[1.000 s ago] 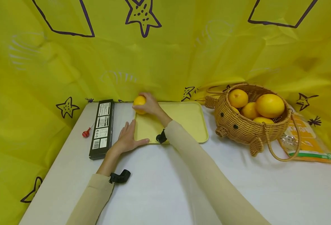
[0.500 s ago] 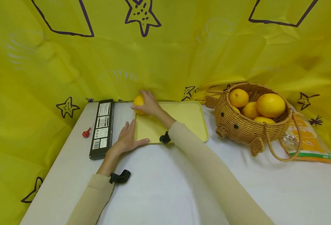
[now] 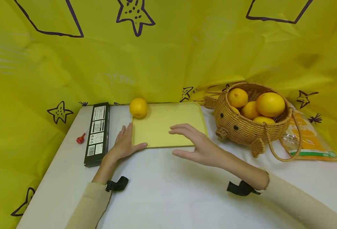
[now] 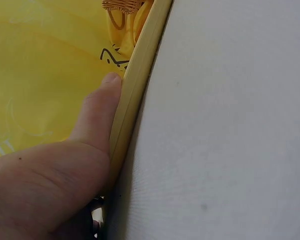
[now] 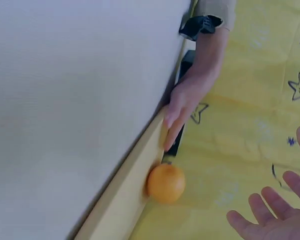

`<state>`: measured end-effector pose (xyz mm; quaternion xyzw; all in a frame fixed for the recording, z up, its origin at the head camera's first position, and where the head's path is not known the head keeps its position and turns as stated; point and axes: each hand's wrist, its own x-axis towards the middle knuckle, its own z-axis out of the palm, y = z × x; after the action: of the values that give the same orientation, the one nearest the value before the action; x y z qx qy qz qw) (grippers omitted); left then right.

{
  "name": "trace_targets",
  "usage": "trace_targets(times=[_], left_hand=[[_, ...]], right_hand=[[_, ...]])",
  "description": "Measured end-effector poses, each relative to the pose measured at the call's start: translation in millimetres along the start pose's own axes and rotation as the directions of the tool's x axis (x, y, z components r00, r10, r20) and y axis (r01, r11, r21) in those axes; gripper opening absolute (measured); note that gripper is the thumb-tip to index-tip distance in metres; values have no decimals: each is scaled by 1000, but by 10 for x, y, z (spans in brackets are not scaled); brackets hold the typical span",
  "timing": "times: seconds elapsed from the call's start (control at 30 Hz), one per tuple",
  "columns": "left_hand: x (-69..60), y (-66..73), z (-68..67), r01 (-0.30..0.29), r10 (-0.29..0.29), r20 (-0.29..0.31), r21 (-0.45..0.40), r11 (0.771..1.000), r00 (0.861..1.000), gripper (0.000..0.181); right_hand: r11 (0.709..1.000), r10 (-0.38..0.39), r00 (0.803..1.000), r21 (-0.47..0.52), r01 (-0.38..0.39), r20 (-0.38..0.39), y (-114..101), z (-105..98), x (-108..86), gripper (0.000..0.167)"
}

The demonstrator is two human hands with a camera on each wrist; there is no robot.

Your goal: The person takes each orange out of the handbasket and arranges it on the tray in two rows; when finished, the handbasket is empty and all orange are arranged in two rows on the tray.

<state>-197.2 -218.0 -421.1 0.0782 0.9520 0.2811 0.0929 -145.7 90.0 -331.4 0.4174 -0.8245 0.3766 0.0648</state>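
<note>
An orange (image 3: pixel 138 107) sits in the back left corner of a pale yellow tray (image 3: pixel 168 127), touched by neither hand. My left hand (image 3: pixel 125 143) rests against the tray's front left corner, fingers along the left side and thumb along the front edge. The left wrist view shows the thumb (image 4: pixel 97 112) lying by the tray's rim (image 4: pixel 134 90). Over the tray's front right part hovers my right hand (image 3: pixel 198 148), its fingers spread and nothing in them. In the right wrist view the orange (image 5: pixel 166 183) lies apart from the right fingers (image 5: pixel 262 210).
A pig-faced wicker basket (image 3: pixel 237 130) holding several oranges stands to the right of the tray. Behind it lies an orange-and-clear plastic bag (image 3: pixel 309 140). Left of my left hand is a long black box (image 3: pixel 97 133), with a red-wrapped lollipop (image 3: pixel 81 138) beside it. A yellow printed cloth (image 3: pixel 162 63) hangs behind.
My right hand has let go of the orange and moved right and toward me. The orange stays at the tray's back left corner. The left hand keeps its place on the tray.
</note>
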Motion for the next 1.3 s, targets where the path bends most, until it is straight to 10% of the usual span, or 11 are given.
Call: trace_targets(times=[0.4,0.53,0.7,0.87,1.13,1.3], left_hand=[[-48,-24,-11,-6,6,7,3,1000,1000,116],[-60,-55,30,-6,6,2,0,1000,1000,116],[-46,-48,31,-12,12,-4,-8,1000,1000,117],[-29,-42,-10,-17,17,-2,-1,1000,1000,116],[-5,-68,-39,-4,4,1,23,1000,1000,116],[-34,-78,-35,5,-5,7,11,1000,1000,115]], right_hand=[[974,177,977,160,-158,-116,155,-455,-501,46],[932,352,930,134,-338,-107,103,-747,-443,38],[793,608,794,-43,-608,-13,276,-1529,-205,49],[626,765,585,-95,-774,271,793,-2157,49,81],[639,694,459,-179,-748,555,1470,-2575,209,78],[515,656,316,-101,-851,686,1739,-2510,231,76]])
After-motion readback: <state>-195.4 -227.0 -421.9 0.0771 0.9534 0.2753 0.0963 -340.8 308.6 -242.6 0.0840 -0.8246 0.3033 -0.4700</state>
